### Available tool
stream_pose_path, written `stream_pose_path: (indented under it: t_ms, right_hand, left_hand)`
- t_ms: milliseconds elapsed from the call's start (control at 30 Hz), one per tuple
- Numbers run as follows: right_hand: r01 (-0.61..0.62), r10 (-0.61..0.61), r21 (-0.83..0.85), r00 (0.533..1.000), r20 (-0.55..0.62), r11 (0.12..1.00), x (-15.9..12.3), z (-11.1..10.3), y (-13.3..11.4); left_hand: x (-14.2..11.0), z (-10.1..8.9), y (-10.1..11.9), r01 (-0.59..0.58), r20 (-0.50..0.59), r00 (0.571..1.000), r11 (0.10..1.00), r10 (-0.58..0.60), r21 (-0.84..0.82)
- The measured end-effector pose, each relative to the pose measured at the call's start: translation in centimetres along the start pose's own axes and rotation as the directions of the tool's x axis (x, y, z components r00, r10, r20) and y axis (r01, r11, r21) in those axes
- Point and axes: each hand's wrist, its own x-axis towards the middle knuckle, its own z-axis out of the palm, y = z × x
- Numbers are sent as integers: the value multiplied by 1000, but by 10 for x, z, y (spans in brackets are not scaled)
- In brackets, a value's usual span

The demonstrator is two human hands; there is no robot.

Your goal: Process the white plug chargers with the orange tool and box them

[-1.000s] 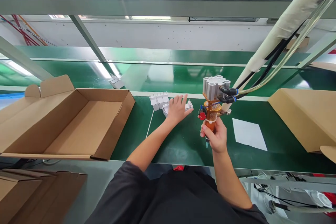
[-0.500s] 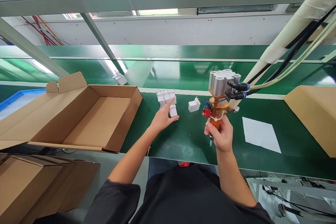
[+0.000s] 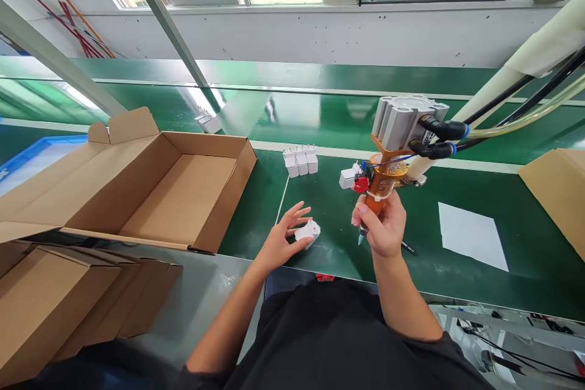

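My left hand (image 3: 282, 245) holds a small white plug adapter (image 3: 308, 231) between thumb and fingers, low over the front of the green bench. My right hand (image 3: 386, 225) is wrapped around the orange-brown barrel of a pneumatic glue dispenser (image 3: 382, 184), its tip pointing down and to the left. A grey cylinder with black air fittings tops this tool, and a red part sticks out at its side. Three white plug adapters (image 3: 300, 161) stand in a row beyond my left hand. Another plug adapter (image 3: 347, 178) sits just left of the dispenser, partly behind it.
An open cardboard box (image 3: 183, 195) lies at left, beside a blue tray (image 3: 43, 155). White paper (image 3: 473, 234) and a brown carton (image 3: 560, 189) are at right. A black pen (image 3: 409, 248) lies by my right wrist. More white adapters (image 3: 209, 122) rest on the green belt behind.
My left hand has drawn back toward me from the group of adapters, now with one in its fingers. The dispenser's tip has swung slightly left. The camera view has shifted.
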Motion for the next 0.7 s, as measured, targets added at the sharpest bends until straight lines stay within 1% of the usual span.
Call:
stream_pose_path:
  t_ms: [67, 200, 267, 400, 467, 567, 700]
  right_hand:
    - [0, 0, 0, 1000, -2, 1000, 1, 4, 0]
    - [11, -11, -5, 1000, -1, 1000, 2, 8, 2]
    - [23, -23, 1, 1000, -3, 1000, 2, 10, 2]
    - [20, -20, -4, 1000, 2, 1000, 2, 14, 0]
    - [16, -16, -6, 1000, 7, 1000, 2, 17, -1]
    - [17, -17, -13, 1000, 14, 1000, 3, 22, -2]
    - [2, 0, -71, 999, 35, 997, 4, 38, -7]
  left_hand:
    - [-4, 6, -5, 13, -59, 998, 998, -17, -64]
    - [-6, 10, -8, 40, -76, 996, 993, -48, -112]
    - [-6, 11, -9, 25, -104, 994, 994, -36, -110]
    - [-7, 14, -11, -30, -181, 983, 999, 37, 38]
    - [-9, 17, -13, -67, -168, 982, 990, 87, 124]
    - [-14, 24, -16, -121, -113, 982, 960, 154, 253]
    - [-15, 33, -16, -87, -93, 986, 903, 138, 421]
